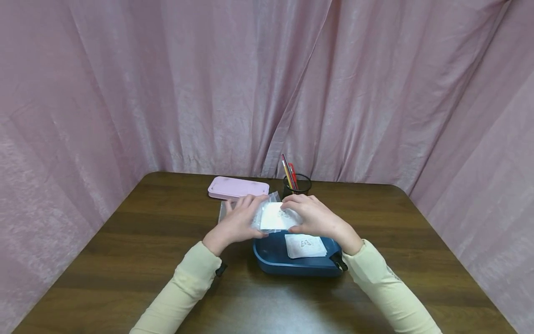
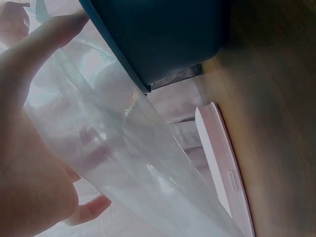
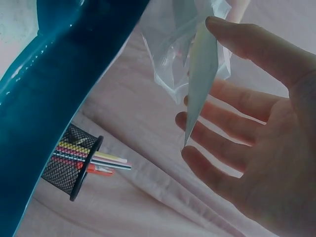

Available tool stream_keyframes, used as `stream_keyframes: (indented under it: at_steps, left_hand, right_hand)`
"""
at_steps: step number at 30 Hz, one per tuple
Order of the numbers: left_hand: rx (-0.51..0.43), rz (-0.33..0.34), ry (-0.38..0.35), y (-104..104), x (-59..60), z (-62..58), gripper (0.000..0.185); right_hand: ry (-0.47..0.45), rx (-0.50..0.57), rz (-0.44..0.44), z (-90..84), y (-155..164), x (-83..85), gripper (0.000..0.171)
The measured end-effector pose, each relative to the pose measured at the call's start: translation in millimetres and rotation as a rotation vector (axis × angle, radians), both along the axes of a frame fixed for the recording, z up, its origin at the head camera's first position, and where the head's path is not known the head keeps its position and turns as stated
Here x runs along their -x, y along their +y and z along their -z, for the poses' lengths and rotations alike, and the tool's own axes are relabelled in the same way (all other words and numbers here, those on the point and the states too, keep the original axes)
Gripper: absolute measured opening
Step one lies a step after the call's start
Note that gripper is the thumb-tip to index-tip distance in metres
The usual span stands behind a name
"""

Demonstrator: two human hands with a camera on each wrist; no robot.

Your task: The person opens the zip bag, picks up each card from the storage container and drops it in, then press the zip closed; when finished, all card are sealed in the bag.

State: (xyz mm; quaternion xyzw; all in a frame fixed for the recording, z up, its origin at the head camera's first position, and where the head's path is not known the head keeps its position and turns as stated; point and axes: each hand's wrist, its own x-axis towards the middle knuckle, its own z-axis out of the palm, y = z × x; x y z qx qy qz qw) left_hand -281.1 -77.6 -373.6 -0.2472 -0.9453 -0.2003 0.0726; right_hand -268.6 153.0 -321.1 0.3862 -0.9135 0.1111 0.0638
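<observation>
Above the far edge of a dark blue tray (image 1: 292,268), my left hand (image 1: 238,222) grips a clear plastic bag (image 1: 267,200). My right hand (image 1: 319,218) pinches a white card (image 1: 275,218) at the bag's mouth, thumb on one side and fingers on the other. In the left wrist view my left hand (image 2: 29,148) has the clear bag (image 2: 128,148) across its fingers, beside the tray (image 2: 163,34). In the right wrist view the right hand (image 3: 266,138) holds the white card (image 3: 200,74) edge-on under the crumpled bag (image 3: 173,59). A second white card (image 1: 305,246) lies in the tray.
A pink flat case (image 1: 238,188) lies at the back of the dark wooden table (image 1: 146,232). A black mesh cup (image 1: 297,185) with pens and pencils stands to its right, just behind the hands. Pink curtains close in the table on three sides.
</observation>
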Motion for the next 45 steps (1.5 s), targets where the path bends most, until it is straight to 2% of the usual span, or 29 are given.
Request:
stream_keyframes:
  at_steps: [7,10,13,17,20,22,30,36,45]
  left_hand:
    - [0.002,-0.002,-0.011,0.7,1.6,4.1,0.096]
    - [-0.008,-0.008,-0.007,-0.3,2.4,4.4,0.096]
    - [-0.019,-0.013,-0.005,-1.2,3.2,3.6,0.097]
    - [-0.027,-0.016,-0.006,-2.2,4.2,3.3,0.097]
    - [-0.033,-0.02,-0.004,-2.9,4.9,3.8,0.098]
    - [-0.037,-0.025,-0.004,-3.1,5.2,3.8,0.098]
    - [-0.038,-0.038,0.006,-0.9,5.4,3.3,0.096]
    - [-0.039,-0.044,-0.016,2.1,4.7,2.7,0.096]
    - [-0.016,-0.035,-0.003,8.4,1.9,1.5,0.094]
  right_hand:
    - [0.004,0.027,-0.094,1.6,1.7,1.7,0.053]
    - [0.011,0.067,-0.074,0.5,6.5,1.4,0.048]
    - [0.005,0.134,0.011,-0.8,11.9,0.9,0.043]
    - [-0.045,0.219,0.184,-1.3,17.9,-0.2,0.037]
    - [-0.084,0.247,0.307,0.9,21.6,-1.7,0.029]
    - [-0.101,0.246,0.346,3.4,22.6,-3.0,0.023]
    - [-0.131,0.243,0.272,13.9,14.6,-4.3,0.011]
    - [-0.128,0.239,0.242,14.3,6.7,-3.8,0.01]
    - [-0.106,0.223,0.203,16.7,-1.7,1.0,0.006]
